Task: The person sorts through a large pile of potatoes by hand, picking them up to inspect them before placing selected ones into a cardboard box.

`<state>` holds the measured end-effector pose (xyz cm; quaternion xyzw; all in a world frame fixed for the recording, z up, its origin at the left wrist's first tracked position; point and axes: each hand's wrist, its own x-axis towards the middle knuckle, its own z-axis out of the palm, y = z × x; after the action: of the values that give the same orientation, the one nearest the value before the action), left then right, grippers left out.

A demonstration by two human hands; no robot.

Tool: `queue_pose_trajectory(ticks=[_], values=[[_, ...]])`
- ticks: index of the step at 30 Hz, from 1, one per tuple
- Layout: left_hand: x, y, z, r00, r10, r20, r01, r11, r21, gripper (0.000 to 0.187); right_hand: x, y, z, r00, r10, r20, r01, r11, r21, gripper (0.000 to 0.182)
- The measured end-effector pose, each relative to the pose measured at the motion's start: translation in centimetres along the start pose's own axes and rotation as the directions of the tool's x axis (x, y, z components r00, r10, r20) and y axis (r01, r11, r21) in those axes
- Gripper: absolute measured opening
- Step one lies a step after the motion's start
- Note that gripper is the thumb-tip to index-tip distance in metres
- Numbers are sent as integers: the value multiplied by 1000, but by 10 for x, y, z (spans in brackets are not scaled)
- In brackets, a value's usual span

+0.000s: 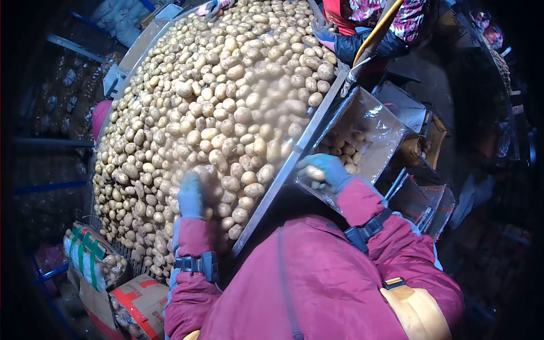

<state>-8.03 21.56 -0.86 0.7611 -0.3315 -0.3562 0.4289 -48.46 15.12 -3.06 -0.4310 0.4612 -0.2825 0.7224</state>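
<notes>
My right hand [331, 170], in a blue-grey glove, is closed around a pale potato [313, 173] above the near edge of a metal chute [377, 127]. Several potatoes [344, 152] lie inside that chute. My left hand [190, 195], gloved the same way, rests at the near part of a wide heap of potatoes [187, 124], touching some of them. Its fingers are mostly hidden, so its grip does not show. A metal rail [283, 173] runs along the heap's right side, between my two hands.
Across the heap, another person's gloved hand [324, 34] reaches in at the right, and a second hand [212, 7] shows at the far edge. A yellow pole [377, 34] slants near the chute. Cardboard boxes [139, 300] stand at lower left; more metal bins [422, 204] sit at right.
</notes>
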Motion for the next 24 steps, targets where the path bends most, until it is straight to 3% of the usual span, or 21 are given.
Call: queue_pose_trajectory(ticks=[1,3,5,6,7,8,9,10,11,12,13,14,17,19,20,21,22,24], values=[[11,-15,-2,999,43,2,-43,998,40,53,-4,5,-18,997,-66,-47,63,997,-47,24],[43,-66,-16,992,123,-14,-120,984,130,48,-7,10,-51,996,-30,-85,23,997,-78,25],[52,-79,-17,986,168,4,-167,975,144,47,-3,19,-87,995,3,-101,-13,994,-104,26],[47,-67,-11,991,133,-19,-128,977,172,49,8,41,-114,991,128,-41,-119,975,186,22],[41,-51,-3,994,97,-41,-87,977,195,51,22,64,-140,969,240,53,-238,863,446,18],[37,-35,-1,998,47,-32,-41,986,163,50,23,75,-158,991,-103,-89,86,981,-175,19],[34,-25,-1,1000,-4,-18,6,992,126,49,23,84,-162,885,-465,4,320,603,-731,21],[37,-32,0,996,-86,-5,85,994,-67,49,25,71,-147,923,-347,-165,210,816,-539,23],[36,-40,-1,993,-116,0,115,987,-117,48,24,56,-135,940,-176,-294,87,952,-292,24],[31,-36,0,989,-147,-29,143,983,-113,48,21,32,-116,929,31,-370,-40,999,-16,26],[26,-31,3,982,-179,-55,173,979,-112,49,22,7,-95,950,86,-301,-90,996,0,26],[17,-16,8,967,-252,-34,238,944,-230,47,24,-17,-71,962,141,-233,-142,990,10,26],[-18,46,18,910,-387,149,413,805,-427,36,36,-48,8,974,222,-32,-220,973,71,29],[-46,124,23,884,-422,200,465,838,-287,28,47,-58,59,935,267,235,-288,956,60,38],[-46,87,29,961,-202,187,258,901,-350,24,55,-52,82,908,277,315,-330,935,127,42],[-57,104,29,891,-425,159,454,827,-332,22,63,-41,102,875,282,394,-377,907,189,47],[-56,53,33,985,-26,170,62,976,-209,23,67,-37,123,828,319,461,-470,843,261,49],[-62,29,30,941,188,283,-156,979,-130,25,72,-29,156,719,366,590,-644,669,370,54]])
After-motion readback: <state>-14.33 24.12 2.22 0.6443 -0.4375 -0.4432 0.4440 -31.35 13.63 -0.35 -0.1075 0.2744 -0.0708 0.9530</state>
